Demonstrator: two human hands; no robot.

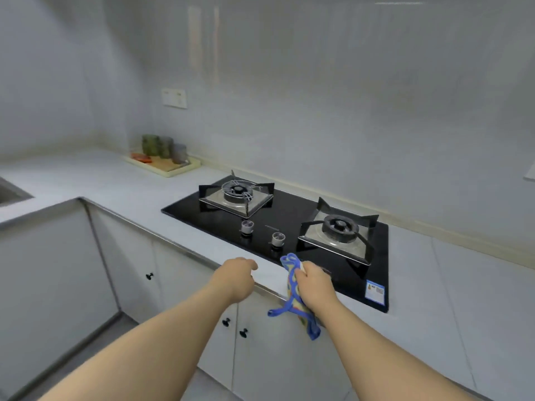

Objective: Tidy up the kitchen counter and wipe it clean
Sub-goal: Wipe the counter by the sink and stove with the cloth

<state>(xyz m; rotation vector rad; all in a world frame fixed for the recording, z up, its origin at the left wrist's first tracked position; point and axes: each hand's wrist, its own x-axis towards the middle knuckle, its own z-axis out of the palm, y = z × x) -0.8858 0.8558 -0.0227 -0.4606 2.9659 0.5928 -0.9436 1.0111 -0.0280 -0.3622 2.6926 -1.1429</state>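
A pale grey L-shaped kitchen counter (121, 186) runs along the wall, with a black glass gas hob (289, 218) set into it. My right hand (314, 285) grips a bunched cloth (292, 302) with a blue border at the counter's front edge, just in front of the hob; part of the cloth hangs down over the cabinet. My left hand (238, 277) hovers at the counter's front edge left of the cloth, fingers curled, with nothing in it.
A cream tray (166, 166) with jars and a red item stands in the back corner. A sink (11, 193) shows at the far left. Two knobs (262, 233) stick up from the hob. White cabinet doors (130, 273) lie below.
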